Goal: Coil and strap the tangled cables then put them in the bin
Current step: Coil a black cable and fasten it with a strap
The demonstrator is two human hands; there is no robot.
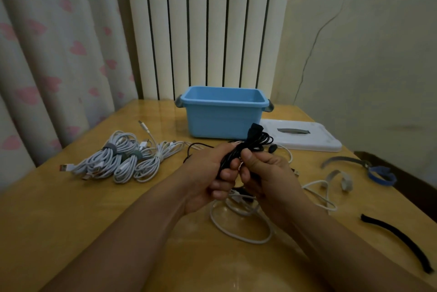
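Both my hands hold a coiled black cable (256, 140) above the table's middle. My left hand (210, 173) grips the bundle from the left, and my right hand (267, 171) pinches it from the right. A loose white cable (238, 228) lies tangled on the table under my hands. Several white cables (118, 161), coiled and strapped with grey bands, lie at the left. The blue bin (224, 114) stands open behind my hands. Loose straps lie at the right: a black strap (397, 242), a blue strap (382, 174), a grey strap (343, 160) and a white strap (340, 179).
The bin's white lid (305, 138) lies flat to the right of the bin. The wooden table (59, 216) ends at a curtain on the left and a radiator and wall behind. A dark chair edge (402, 180) shows at the right.
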